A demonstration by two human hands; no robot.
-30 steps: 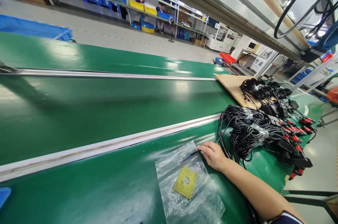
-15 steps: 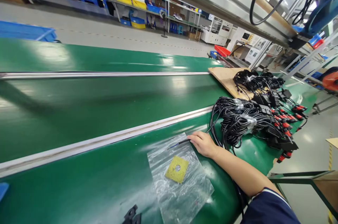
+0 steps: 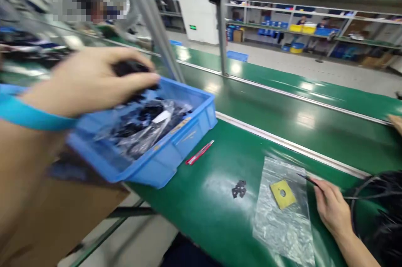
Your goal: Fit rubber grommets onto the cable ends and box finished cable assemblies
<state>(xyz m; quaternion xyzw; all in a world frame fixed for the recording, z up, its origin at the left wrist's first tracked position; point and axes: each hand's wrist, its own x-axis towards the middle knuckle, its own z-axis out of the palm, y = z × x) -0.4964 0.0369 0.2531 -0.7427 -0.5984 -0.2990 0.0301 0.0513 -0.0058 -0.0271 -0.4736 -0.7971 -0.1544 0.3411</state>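
Note:
My left hand (image 3: 94,78), with a blue wristband, is over the blue bin (image 3: 191,145); its thumb and fingers close around blurred black pieces (image 3: 130,68), whose kind I cannot make out. Inside the bin lie clear bags (image 3: 147,133) with dark parts. At the right, my right hand (image 3: 334,208) pinches the stripped end of a black cable (image 3: 310,180) near the clear plastic bag (image 3: 265,221) on the green bench. A yellow square sponge with a round hole (image 3: 276,200) rests on that bag. Several small black plastic parts (image 3: 239,189) lie left of it.
Red slim tools (image 3: 200,152) lie beside the bin. Coiled black cables (image 3: 381,212) stand at the right edge. A metal post (image 3: 153,19) rises behind the bin, and a cardboard box (image 3: 88,212) is below it. Another person (image 3: 97,5) is at the upper left.
The view has swung left, bringing the blue bin and my left hand into sight. My right hand still holds the cable end by the plastic bag.

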